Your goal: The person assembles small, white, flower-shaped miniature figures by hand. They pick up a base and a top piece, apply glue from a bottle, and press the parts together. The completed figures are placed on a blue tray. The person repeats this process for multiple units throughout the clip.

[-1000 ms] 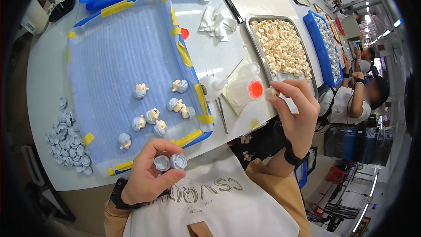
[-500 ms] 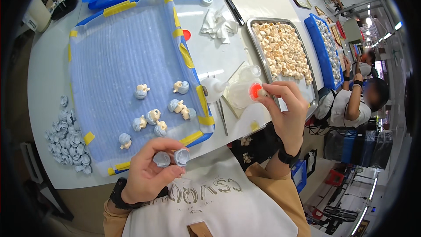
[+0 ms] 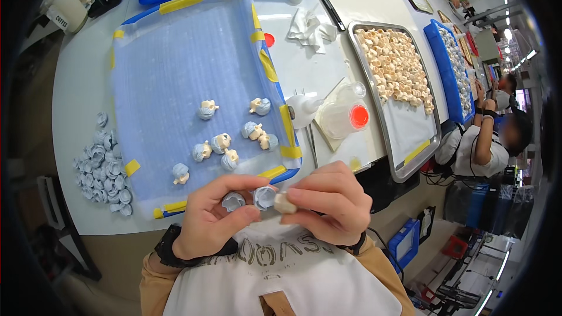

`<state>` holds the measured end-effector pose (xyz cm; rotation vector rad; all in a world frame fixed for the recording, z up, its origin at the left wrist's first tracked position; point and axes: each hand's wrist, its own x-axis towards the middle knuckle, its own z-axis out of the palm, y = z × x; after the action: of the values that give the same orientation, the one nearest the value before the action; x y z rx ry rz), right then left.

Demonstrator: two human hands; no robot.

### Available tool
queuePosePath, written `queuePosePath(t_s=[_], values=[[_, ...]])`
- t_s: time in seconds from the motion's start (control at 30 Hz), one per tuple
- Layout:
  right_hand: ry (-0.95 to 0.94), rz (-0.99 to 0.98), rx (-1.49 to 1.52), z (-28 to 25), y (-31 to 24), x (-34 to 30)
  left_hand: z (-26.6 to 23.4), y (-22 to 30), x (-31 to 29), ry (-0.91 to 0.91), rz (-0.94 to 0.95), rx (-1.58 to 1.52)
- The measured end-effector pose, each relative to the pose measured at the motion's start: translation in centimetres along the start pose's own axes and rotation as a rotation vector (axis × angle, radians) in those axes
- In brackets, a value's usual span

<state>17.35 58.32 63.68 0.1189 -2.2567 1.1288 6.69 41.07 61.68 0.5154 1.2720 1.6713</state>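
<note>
My left hand [image 3: 208, 217] is closed on two light-blue hollow hair pieces, shaped like small caps. One hair piece [image 3: 233, 202] sits between the fingers, and the other hair piece [image 3: 264, 198] is held at the fingertips with its hollow showing. A small cream doll face piece [image 3: 284, 203] is pinched in my right hand [image 3: 333, 205], right beside the outer hair piece; whether they touch I cannot tell. Beyond the hands, several joined doll heads [image 3: 230, 160] with blue hair lie on a tray [image 3: 175, 52] lined with bluish sheeting and edged with yellow tape.
Loose blue hair pieces [image 3: 102, 169] are heaped left of the tray. To the right stand a clear container with a red opening [image 3: 359, 117] and a white bottle [image 3: 302, 111], with tweezers [image 3: 311, 146] alongside. A metal tray [image 3: 410, 167] holds many cream pieces. Co-workers sit farther right.
My right hand has come from the red-topped container down and left to my left hand, carrying the cream face piece. The left hand keeps both hair pieces. The view has shifted slightly.
</note>
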Motion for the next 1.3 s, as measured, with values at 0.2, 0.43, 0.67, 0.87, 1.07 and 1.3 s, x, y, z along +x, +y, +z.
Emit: queuePosePath(t_s=[0.2, 0.43, 0.67, 0.87, 1.07, 1.3], values=[[-0.159, 0.042, -0.041, 0.5, 0.4, 0.0, -0.4, -0.2, -0.1, -0.036, 0.038, 0.147], [-0.119, 0.029, -0.152, 1.7, -0.2, 0.0, 0.0, 0.0, -0.4, 0.036, -0.068, -0.109], [-0.121, 0.012, -0.357, 4.1, 0.5, -0.7, -0.3, 0.8, -0.2, 0.054, -0.123, -0.041], [-0.016, -0.090, -0.380, 4.8, 1.6, -0.6, -0.2, 1.3, -0.1, 0.072, -0.205, 0.054], [-0.053, -0.141, -0.305, 4.0, 1.8, 0.4, -0.6, 0.2, -0.8, 0.163, -0.150, 0.081], [0.127, -0.138, -0.222, 4.1, 1.3, -0.9, 0.3, 0.0, -1.0, 0.116, -0.135, 0.162]])
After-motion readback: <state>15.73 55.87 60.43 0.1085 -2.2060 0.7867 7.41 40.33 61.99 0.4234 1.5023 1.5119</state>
